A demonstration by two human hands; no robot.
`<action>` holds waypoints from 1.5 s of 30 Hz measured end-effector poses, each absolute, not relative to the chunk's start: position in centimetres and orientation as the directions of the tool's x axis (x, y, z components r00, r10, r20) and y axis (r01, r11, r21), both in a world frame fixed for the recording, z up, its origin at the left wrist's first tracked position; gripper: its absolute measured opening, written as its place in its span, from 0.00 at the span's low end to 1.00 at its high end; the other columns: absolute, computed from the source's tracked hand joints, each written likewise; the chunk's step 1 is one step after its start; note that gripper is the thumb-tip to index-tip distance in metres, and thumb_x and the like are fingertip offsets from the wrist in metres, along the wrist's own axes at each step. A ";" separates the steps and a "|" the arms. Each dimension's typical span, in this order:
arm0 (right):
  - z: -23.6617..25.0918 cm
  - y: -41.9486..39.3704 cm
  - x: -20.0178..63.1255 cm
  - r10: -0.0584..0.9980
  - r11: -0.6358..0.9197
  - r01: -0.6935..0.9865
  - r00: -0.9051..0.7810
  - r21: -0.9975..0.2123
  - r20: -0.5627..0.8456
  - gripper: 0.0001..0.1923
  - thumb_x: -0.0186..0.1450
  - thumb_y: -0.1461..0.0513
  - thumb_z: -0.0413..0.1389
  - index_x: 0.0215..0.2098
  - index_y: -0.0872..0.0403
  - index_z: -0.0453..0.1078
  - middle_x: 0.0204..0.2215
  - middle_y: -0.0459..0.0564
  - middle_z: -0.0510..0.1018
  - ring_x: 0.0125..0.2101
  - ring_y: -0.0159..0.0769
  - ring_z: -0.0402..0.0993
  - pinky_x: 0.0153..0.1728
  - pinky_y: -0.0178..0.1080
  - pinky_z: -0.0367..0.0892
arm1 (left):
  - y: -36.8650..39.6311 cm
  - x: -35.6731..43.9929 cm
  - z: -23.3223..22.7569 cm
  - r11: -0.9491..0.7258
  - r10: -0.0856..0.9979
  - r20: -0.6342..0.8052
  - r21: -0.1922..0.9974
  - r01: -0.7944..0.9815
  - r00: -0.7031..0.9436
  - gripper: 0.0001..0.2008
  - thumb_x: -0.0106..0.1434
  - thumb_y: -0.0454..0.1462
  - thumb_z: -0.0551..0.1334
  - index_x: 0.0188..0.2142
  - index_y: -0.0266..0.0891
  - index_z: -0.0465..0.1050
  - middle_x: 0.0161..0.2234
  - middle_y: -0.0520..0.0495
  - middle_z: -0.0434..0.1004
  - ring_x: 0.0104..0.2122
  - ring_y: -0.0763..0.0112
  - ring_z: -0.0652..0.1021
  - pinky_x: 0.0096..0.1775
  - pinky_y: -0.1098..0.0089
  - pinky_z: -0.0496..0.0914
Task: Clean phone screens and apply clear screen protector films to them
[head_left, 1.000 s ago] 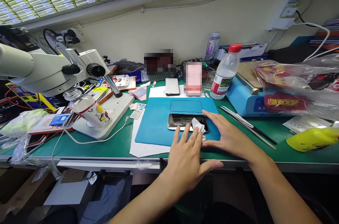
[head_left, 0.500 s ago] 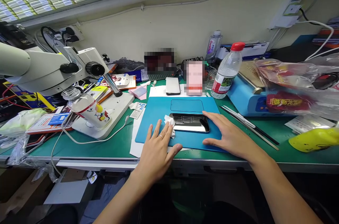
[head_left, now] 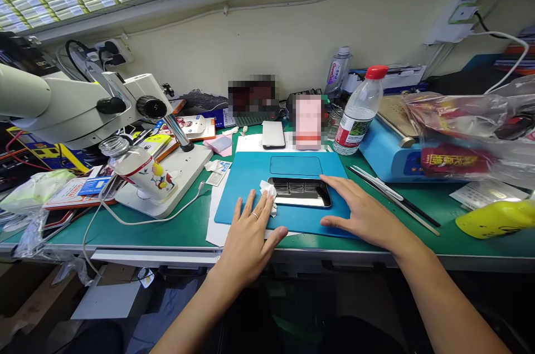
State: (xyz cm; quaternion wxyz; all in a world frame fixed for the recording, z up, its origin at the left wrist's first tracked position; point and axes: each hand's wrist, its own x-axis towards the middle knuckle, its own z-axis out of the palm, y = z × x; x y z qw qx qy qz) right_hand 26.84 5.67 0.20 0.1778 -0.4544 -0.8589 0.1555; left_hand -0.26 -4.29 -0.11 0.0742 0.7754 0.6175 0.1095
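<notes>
A dark glossy phone [head_left: 301,192] lies flat on a blue work mat [head_left: 251,175], reflecting the shelves above. My left hand [head_left: 249,237] lies flat at the phone's left end, its fingertips pressing a crumpled white wipe [head_left: 267,191] against that end. A ring sits on one finger. My right hand [head_left: 363,212] rests palm down at the phone's right end, fingers spread and touching its right edge, steadying it.
A microscope [head_left: 83,106] on a white base stands at left with a glass jar [head_left: 137,167]. Behind the mat lie a white phone [head_left: 273,134] and a water bottle [head_left: 356,111]. Tweezers [head_left: 393,198], a blue machine [head_left: 388,156], plastic bags and a yellow bottle [head_left: 495,218] fill the right.
My left hand slid the white wipe from the phone's right part across to its left end, then stayed there. My right hand kept its place.
</notes>
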 end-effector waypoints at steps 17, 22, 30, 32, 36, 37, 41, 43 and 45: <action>-0.1 5.8 27.0 0.831 0.549 0.726 -0.529 -0.415 0.174 0.47 0.60 0.37 0.58 0.71 0.46 0.54 0.66 0.57 0.66 0.64 0.58 0.64 0.60 0.58 0.66 | -4.3 -0.3 -0.6 -0.226 0.974 0.083 0.249 0.942 0.211 0.35 0.75 0.54 0.43 0.73 0.38 0.44 0.72 0.44 0.47 0.72 0.50 0.46 0.67 0.42 0.48; -0.1 5.8 27.0 0.825 0.559 0.718 -0.533 -0.415 0.189 0.46 0.60 0.38 0.58 0.70 0.45 0.54 0.65 0.57 0.67 0.63 0.59 0.65 0.59 0.58 0.67 | -4.3 -0.3 -0.8 -0.235 0.971 0.109 0.241 0.942 0.215 0.34 0.75 0.53 0.44 0.73 0.39 0.45 0.72 0.43 0.49 0.71 0.50 0.47 0.67 0.42 0.49; -0.1 5.9 26.9 0.833 0.544 0.727 -0.528 -0.420 0.165 0.47 0.60 0.37 0.57 0.70 0.47 0.54 0.66 0.58 0.66 0.64 0.57 0.63 0.61 0.58 0.64 | -3.6 0.3 0.2 -0.219 0.975 0.101 0.243 0.945 0.200 0.34 0.75 0.54 0.43 0.71 0.34 0.52 0.70 0.42 0.53 0.71 0.49 0.48 0.68 0.44 0.49; 0.0 5.8 26.8 0.834 0.543 0.726 -0.526 -0.421 0.168 0.46 0.60 0.37 0.57 0.70 0.46 0.54 0.66 0.58 0.66 0.64 0.57 0.63 0.61 0.58 0.64 | -2.9 0.6 0.5 -0.216 0.976 0.094 0.244 0.945 0.199 0.34 0.75 0.54 0.44 0.70 0.33 0.54 0.70 0.41 0.54 0.71 0.49 0.48 0.68 0.44 0.49; 0.0 5.8 26.8 0.837 0.540 0.727 -0.519 -0.425 0.175 0.46 0.60 0.38 0.57 0.70 0.45 0.54 0.65 0.57 0.67 0.63 0.58 0.65 0.60 0.58 0.66 | -1.6 1.0 0.8 -0.220 0.975 0.089 0.255 0.942 0.204 0.33 0.75 0.54 0.44 0.69 0.33 0.56 0.70 0.41 0.55 0.71 0.48 0.50 0.67 0.44 0.51; 0.0 5.7 26.9 0.838 0.539 0.727 -0.517 -0.426 0.177 0.46 0.60 0.38 0.57 0.70 0.45 0.54 0.65 0.57 0.67 0.63 0.58 0.65 0.60 0.58 0.66 | -1.3 1.1 0.8 -0.220 0.975 0.089 0.256 0.941 0.203 0.33 0.75 0.54 0.44 0.69 0.33 0.56 0.70 0.41 0.55 0.71 0.48 0.51 0.67 0.45 0.51; 0.0 5.7 27.0 0.836 0.542 0.724 -0.518 -0.427 0.182 0.45 0.61 0.38 0.57 0.70 0.44 0.54 0.66 0.56 0.67 0.63 0.57 0.65 0.60 0.58 0.66 | -1.1 1.2 0.4 -0.220 0.975 0.097 0.260 0.940 0.202 0.34 0.75 0.54 0.44 0.69 0.34 0.55 0.70 0.40 0.53 0.71 0.49 0.52 0.67 0.45 0.52; 0.0 5.7 27.0 0.837 0.540 0.725 -0.517 -0.428 0.182 0.45 0.61 0.38 0.57 0.70 0.44 0.54 0.66 0.56 0.67 0.63 0.57 0.65 0.60 0.57 0.66 | -1.2 1.1 0.2 -0.222 0.974 0.101 0.266 0.938 0.202 0.34 0.75 0.54 0.44 0.70 0.34 0.53 0.71 0.40 0.52 0.71 0.49 0.51 0.67 0.45 0.53; 0.0 5.7 27.0 0.837 0.539 0.726 -0.518 -0.427 0.176 0.45 0.61 0.38 0.57 0.70 0.45 0.54 0.66 0.57 0.66 0.63 0.57 0.64 0.60 0.57 0.65 | -1.3 1.1 0.0 -0.222 0.974 0.099 0.273 0.936 0.202 0.33 0.75 0.53 0.44 0.70 0.34 0.52 0.71 0.40 0.51 0.71 0.50 0.51 0.67 0.45 0.53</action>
